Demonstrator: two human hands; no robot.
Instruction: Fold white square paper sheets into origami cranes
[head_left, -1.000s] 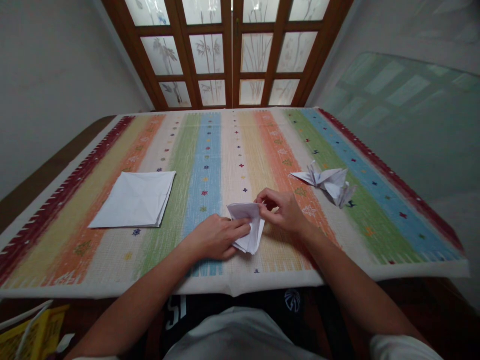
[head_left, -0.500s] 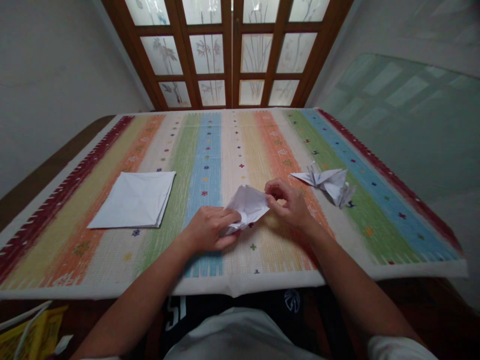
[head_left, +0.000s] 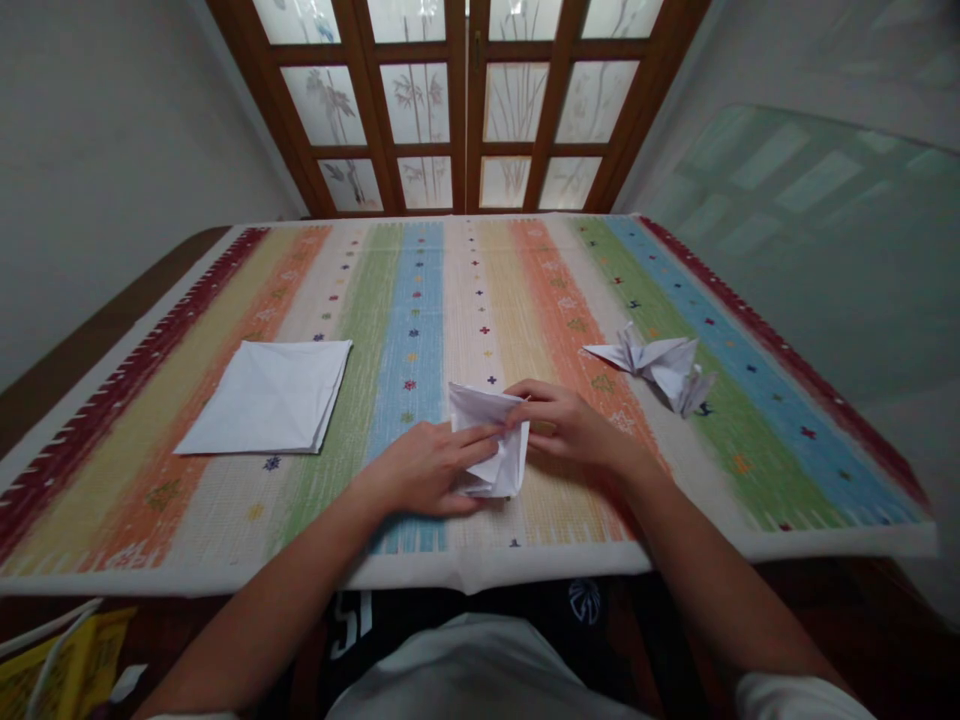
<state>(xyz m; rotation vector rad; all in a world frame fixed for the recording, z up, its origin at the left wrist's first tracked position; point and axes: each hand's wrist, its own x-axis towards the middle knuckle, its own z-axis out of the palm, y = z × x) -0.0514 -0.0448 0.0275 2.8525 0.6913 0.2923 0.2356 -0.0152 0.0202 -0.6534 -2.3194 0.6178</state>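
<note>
A folded piece of white paper (head_left: 487, 480) lies near the front middle of the striped cloth, partly hidden by my fingers. My left hand (head_left: 431, 465) holds it from the left, fingers across its middle and thumb at the lower edge. With thumb and fingers closed on its upper right edge, my right hand (head_left: 570, 425) grips the same paper. Off to the left rests a stack of folded white paper squares (head_left: 262, 398). Several folded white paper figures with pointed ends (head_left: 664, 365) sit close together on the right.
A striped tablecloth (head_left: 420, 300) covers the table, its white front hem close to my body. Wooden doors with glass panes (head_left: 465, 110) stand behind the table. A yellow basket (head_left: 67, 665) is low at the left, and a pale glass-like panel (head_left: 810, 250) leans at the right.
The folded paper has turned and now lies flatter and slightly nearer to me. My left hand has moved further over it, and my right hand has shifted left and down along its edge.
</note>
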